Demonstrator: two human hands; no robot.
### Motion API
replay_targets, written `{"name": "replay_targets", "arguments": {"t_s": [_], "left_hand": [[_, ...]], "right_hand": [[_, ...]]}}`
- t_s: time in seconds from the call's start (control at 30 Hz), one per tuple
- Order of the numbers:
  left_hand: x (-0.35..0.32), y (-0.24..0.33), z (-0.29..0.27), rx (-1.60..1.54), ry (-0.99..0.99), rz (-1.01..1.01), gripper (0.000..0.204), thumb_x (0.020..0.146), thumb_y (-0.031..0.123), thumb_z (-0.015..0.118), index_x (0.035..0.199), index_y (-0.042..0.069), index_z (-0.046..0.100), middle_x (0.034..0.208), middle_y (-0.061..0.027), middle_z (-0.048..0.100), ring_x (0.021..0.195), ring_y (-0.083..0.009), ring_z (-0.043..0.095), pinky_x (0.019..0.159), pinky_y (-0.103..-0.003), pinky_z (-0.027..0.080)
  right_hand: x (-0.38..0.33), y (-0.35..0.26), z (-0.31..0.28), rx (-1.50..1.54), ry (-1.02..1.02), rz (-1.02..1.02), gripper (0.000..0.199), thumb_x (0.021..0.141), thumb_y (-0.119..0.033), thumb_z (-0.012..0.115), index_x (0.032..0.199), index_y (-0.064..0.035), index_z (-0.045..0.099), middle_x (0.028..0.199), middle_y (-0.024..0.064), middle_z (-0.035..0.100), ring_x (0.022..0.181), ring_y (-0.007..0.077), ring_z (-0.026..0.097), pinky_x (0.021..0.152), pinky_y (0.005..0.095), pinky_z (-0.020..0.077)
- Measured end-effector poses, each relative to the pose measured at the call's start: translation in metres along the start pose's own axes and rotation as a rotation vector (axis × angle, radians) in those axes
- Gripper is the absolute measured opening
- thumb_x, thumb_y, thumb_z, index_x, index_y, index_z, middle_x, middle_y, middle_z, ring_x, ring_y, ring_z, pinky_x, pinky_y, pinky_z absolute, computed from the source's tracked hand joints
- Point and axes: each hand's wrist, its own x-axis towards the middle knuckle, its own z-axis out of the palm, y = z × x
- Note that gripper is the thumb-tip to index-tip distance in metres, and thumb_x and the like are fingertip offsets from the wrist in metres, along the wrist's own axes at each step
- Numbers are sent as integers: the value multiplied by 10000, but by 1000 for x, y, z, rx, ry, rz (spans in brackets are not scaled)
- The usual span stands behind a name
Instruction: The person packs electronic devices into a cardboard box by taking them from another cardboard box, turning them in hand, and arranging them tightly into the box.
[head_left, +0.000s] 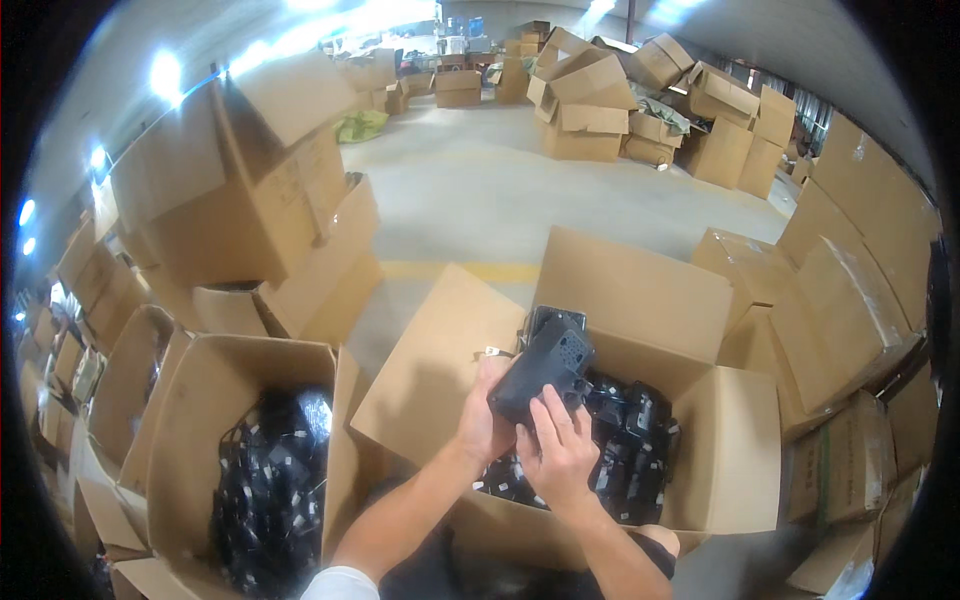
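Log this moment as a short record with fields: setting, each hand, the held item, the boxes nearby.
Setting: warehouse floor crowded with cardboard boxes
Left hand: grips the black device from its left side
Right hand: fingers rest on the device's lower edge
Held item: black device, flat, with a patch of small holes, held over the open box
Open box: flaps up, holds more black items
Left box: open, filled with black bundled items

The concrete floor (470, 190) was grey, with a yellow line (460, 270) painted across it. Stacked cardboard boxes (590, 110) lined the warehouse; ceiling lights (165, 72) glared overhead.
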Motion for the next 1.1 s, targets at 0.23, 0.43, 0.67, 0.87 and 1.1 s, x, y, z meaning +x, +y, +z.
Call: {"name": "replay_targets", "arguments": {"t_s": [0.23, 0.43, 0.67, 0.87, 1.1], "left_hand": [[-10, 5, -4, 220, 38, 83, 446, 917, 76, 605, 1352, 24, 521, 1202, -129, 655, 1079, -237, 653, 960, -381, 537], [-4, 26, -19, 276, 137, 37, 442, 880, 43, 634, 1311, -5, 548, 1111, -95, 682, 1024, -219, 678, 930, -366, 559], [-11, 11, -3, 475, -113, -180, 454, 873, 95, 736, 1286, -25, 592, 1166, -121, 678, 1049, -209, 674, 946, -350, 552], [6, -20, -6, 358, 386, -154, 558, 965, 554, 594, 1222, 59, 625, 1147, -88, 686, 1020, -221, 666, 907, -381, 530], [8, -17, -17, 263, 333, -289, 384, 1007, 412, 468, 1166, 107, 639, 1084, -66, 690, 994, -231, 672, 892, -405, 551]], "right_hand": [[8, -9, -3, -36, -1, -81, 348, 787, -147, 770, 1106, -19, 714, 1233, 146, 679, 959, 343, 687, 866, 425, 572], [33, 41, -47, 129, 290, 176, 189, 891, -39, 665, 1055, 50, 690, 1002, 185, 722, 881, 322, 708, 827, 395, 567], [22, 66, -52, 781, -174, 875, 495, 869, -305, 788, 1170, 59, 640, 1073, 95, 687, 984, 154, 618, 918, 293, 479], [26, 41, -37, 628, -7, 778, 516, 842, -226, 809, 1234, 50, 618, 1122, 128, 682, 1050, 206, 629, 959, 334, 483], [19, 46, -32, 421, 74, 580, 477, 888, -191, 744, 1263, 67, 601, 1265, 203, 623, 1217, 284, 573, 1034, 376, 456]]}}
